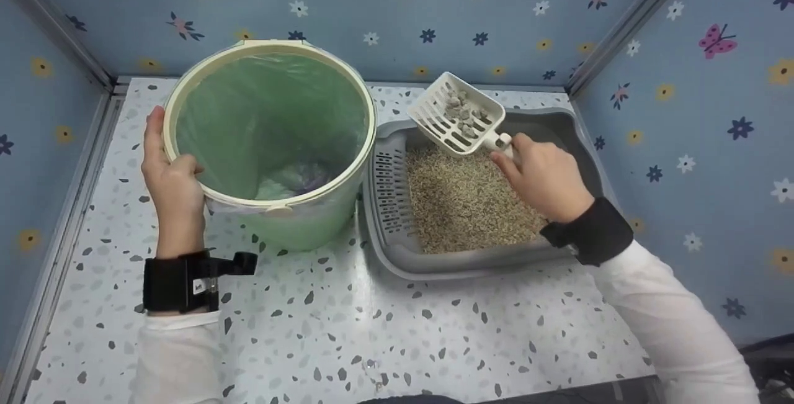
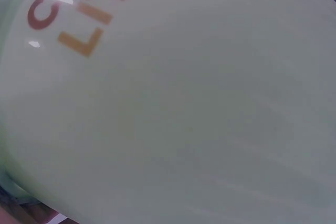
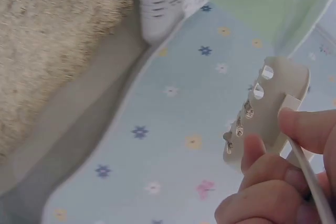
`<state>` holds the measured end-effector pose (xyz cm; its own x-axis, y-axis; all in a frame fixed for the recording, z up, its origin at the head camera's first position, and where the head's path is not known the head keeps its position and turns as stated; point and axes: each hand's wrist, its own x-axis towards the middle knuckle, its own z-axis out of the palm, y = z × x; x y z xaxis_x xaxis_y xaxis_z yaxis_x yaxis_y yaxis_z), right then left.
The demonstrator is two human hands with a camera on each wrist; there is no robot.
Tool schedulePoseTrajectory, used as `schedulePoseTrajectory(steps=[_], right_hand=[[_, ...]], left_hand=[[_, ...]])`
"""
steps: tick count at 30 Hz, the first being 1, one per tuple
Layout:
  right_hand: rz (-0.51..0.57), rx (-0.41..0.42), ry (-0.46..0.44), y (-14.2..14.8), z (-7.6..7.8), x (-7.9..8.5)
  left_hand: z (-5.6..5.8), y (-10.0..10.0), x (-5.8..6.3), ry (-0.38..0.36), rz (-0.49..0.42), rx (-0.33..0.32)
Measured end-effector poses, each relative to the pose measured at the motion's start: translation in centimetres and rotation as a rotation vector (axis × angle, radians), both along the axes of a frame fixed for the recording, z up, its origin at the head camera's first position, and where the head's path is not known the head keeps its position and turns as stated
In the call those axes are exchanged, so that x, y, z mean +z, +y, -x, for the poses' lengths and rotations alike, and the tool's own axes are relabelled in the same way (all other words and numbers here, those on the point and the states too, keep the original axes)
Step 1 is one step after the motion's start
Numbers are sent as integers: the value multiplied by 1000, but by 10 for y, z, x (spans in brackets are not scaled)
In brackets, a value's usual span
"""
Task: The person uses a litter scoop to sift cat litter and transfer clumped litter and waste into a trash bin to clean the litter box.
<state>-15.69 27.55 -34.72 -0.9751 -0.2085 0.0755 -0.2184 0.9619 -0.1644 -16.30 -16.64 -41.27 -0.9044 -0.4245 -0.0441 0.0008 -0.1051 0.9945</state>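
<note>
A slotted litter scoop (image 1: 458, 113) with several greyish clumps (image 1: 462, 112) on it is held level above the grey litter box (image 1: 422, 265). My right hand (image 1: 546, 177) grips its handle; the right wrist view shows the fingers (image 3: 268, 195) curled around it. Tan granular litter (image 1: 471, 205) fills much of the box. To its left stands a green bin (image 1: 304, 230) with a cream rim and a clear liner (image 1: 217, 118). My left hand (image 1: 177, 190) holds the bin's left side, thumb at the rim. Only the bin's printed outer wall (image 2: 184, 108) fills most of the left wrist view.
A crumpled bag-like thing (image 1: 294, 180) lies at the bottom of the bin. Blue flowered panels (image 1: 384, 13) enclose the back and both sides. The speckled white tabletop (image 1: 310, 329) extends in front of the bin and box.
</note>
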Motion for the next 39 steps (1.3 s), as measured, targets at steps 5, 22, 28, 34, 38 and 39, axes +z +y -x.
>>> schedulePoseTrajectory(steps=[5,22,28,34,38,39], right_hand=[[-39,70,-77,-29,14,33],[-567,321,187,-131,34,90],[-836,522,515,-148,30,80],[-827,624,767,-140,29,71],[-744,623,855,-132,31,71],[-723,620,875,-130,31,72]], left_hand=[[0,0,0,-7,16,-2],[0,2,1,3,1,2],[0,1,0,-2,-29,6],[1,1,1,-11,-34,-1],[0,0,1,-16,-42,1],[0,0,1,-15,-46,3]])
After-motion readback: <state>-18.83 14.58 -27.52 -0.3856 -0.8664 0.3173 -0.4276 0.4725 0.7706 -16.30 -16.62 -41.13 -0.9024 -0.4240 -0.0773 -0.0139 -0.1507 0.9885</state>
